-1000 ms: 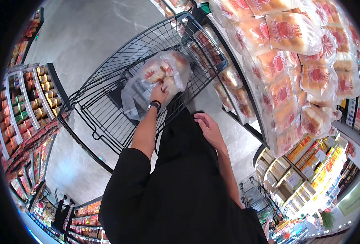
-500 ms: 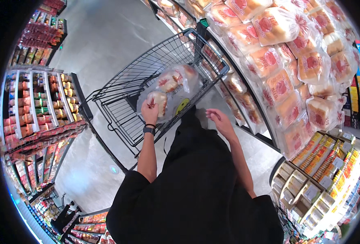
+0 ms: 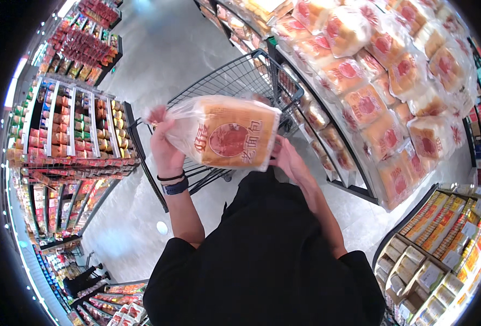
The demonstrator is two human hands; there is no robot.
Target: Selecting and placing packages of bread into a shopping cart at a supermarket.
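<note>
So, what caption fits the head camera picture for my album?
Bagged bread loaf held above a shopping cart, left fingers gripping the gathered end, right fingers at the other.

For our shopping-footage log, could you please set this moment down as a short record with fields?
Setting: shop aisle, grey floor
Item in hand: bread loaf in a clear bag with red print
Left grip: closed on the bag's gathered end
Right grip: at the loaf's right edge; how firmly it touches cannot be told
Left wrist: dark watch
Behind the loaf: dark wire cart, partly hidden
Right side: stacked bagged loaves
Left side: shelves of packaged goods
</note>
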